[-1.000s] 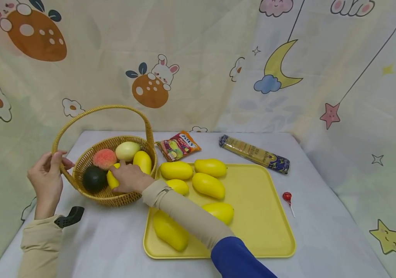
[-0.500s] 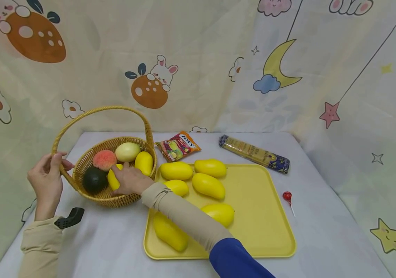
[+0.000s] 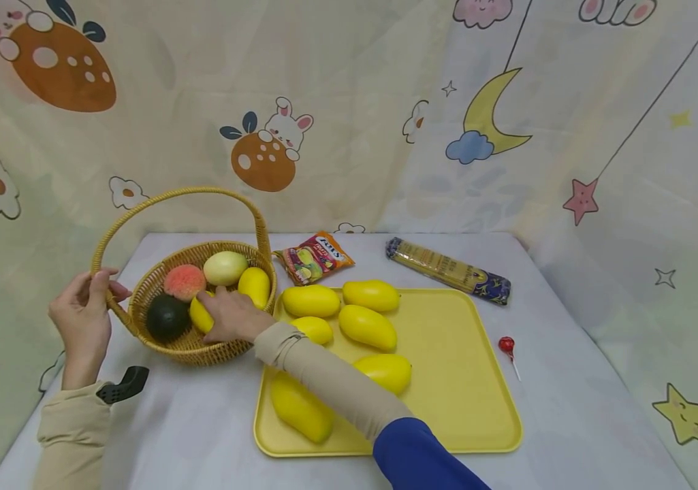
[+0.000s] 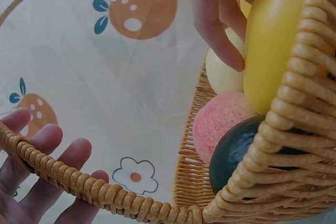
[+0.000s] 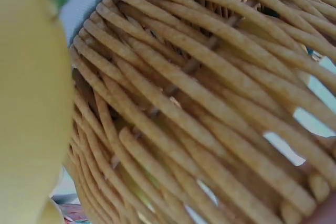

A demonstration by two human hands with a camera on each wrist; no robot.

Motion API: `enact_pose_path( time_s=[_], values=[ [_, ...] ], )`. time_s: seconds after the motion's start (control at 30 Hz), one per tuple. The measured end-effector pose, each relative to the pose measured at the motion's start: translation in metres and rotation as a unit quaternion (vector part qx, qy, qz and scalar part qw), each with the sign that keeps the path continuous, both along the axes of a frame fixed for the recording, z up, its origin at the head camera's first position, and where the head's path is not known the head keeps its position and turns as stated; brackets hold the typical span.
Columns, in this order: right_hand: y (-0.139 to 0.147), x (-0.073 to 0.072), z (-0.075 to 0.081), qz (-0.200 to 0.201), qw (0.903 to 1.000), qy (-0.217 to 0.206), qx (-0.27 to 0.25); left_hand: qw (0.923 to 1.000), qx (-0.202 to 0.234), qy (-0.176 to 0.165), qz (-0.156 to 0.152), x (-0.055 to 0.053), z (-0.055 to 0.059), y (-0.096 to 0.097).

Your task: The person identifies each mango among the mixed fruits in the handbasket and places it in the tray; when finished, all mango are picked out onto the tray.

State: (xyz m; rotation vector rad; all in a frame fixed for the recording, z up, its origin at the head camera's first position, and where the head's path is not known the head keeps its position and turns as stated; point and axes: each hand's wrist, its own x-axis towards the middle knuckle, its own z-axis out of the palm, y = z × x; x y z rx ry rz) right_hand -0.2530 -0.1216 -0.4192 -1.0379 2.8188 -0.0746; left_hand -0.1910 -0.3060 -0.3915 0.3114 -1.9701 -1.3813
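Observation:
At the left of the head view, my left hand (image 3: 82,320) holds the handle (image 3: 183,194) of a woven basket (image 3: 201,355) near its lower left end. My right hand (image 3: 232,316) reaches over the rim and grips a yellow mango (image 3: 203,313) inside. That mango (image 4: 273,40) fills the upper right of the left wrist view, fingers against its side. Around it in the basket are a dark green round fruit (image 3: 167,317), a pink peach-like fruit (image 3: 184,282), a pale oval fruit (image 3: 225,267) and another mango (image 3: 253,287). My right palm is hidden from above.
Right of the basket lies a yellow tray (image 3: 447,381) with several mangoes (image 3: 368,328), partly under my right forearm. A candy bag (image 3: 315,258) and a long gold-and-blue packet (image 3: 449,270) lie behind it. A red lollipop (image 3: 506,347) is at its right.
My right hand and the mango in it have shifted very slightly to the right inside the basket. The left hand stays on the handle.

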Motion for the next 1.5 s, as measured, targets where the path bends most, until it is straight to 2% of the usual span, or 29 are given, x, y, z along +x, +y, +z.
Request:
enact_pose_path(
  time_s=[0.2, 0.4, 0.63, 0.9, 1.13, 1.5],
  values=[
    [0.009, 0.0, 0.005, 0.018, 0.9995, 0.015, -0.019, 1.0, 0.0, -0.001, -0.001, 0.001, 0.001, 0.001],
    [0.024, 0.0, 0.011, 0.034, 0.9972, 0.001, -0.067, 0.9999, 0.008, -0.008, -0.003, 0.001, 0.001, 0.001],
    [0.05, 0.0, 0.026, 0.058, 0.9926, 0.008, -0.106, 1.0, 0.004, -0.008, 0.0, 0.001, 0.001, 0.0],
    [0.096, -0.003, 0.041, 0.062, 0.9891, 0.011, -0.134, 1.0, 0.004, -0.005, -0.002, 0.001, 0.001, 0.002],
    [0.146, -0.007, 0.041, 0.092, 0.9793, -0.004, -0.181, 0.9999, 0.01, -0.007, -0.005, 0.0, -0.001, 0.001],
    [0.207, 0.0, 0.042, 0.089, 0.968, 0.004, -0.234, 1.0, 0.003, 0.007, -0.004, 0.001, 0.0, 0.002]
  ],
)
